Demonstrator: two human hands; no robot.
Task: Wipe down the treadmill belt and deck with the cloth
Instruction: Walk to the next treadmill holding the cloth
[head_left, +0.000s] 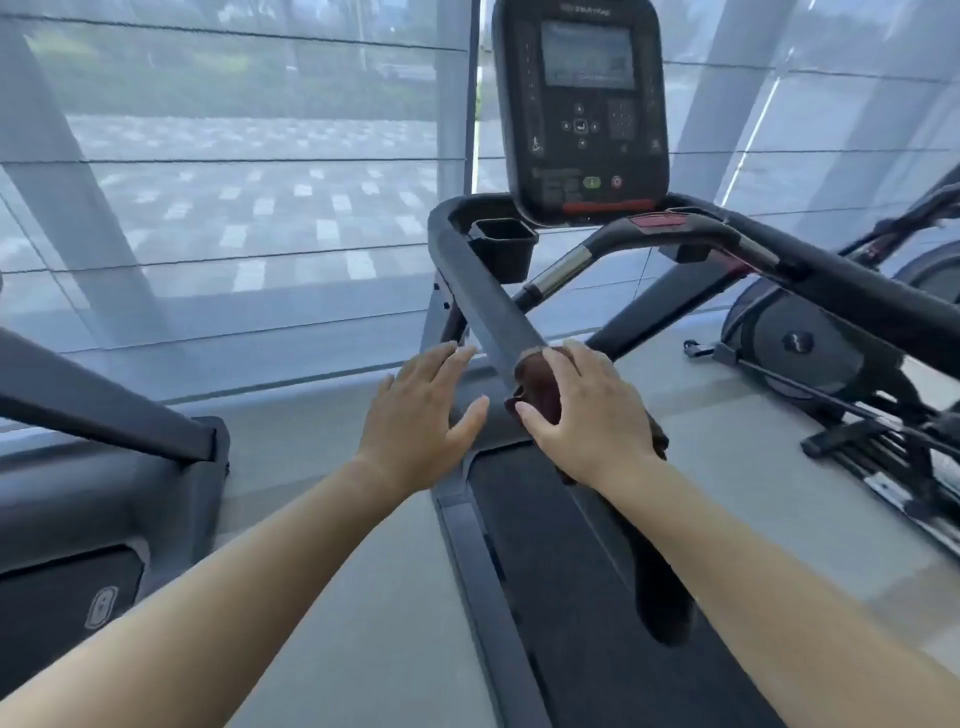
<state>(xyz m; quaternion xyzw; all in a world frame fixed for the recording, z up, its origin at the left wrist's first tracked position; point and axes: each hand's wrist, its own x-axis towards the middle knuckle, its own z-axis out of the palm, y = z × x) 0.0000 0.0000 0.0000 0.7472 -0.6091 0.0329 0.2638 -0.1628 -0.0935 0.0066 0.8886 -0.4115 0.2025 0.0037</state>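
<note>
Two bare forearms reach in from near edge, over treadmill belt (566, 582) & its left deck strip (480, 551). L hand (415, 415): fingers straight, spread, holding nothing, just left of grey handrail (488, 306); can't tell if touching. R hand (592, 415): fingers curled over dark brown cloth (537, 382), wrapping it on handrail's near end. Farther: cup holder (504, 247), console (582, 109). Right, an elliptical (800, 343); near left, 2nd treadmill (78, 519).
</note>
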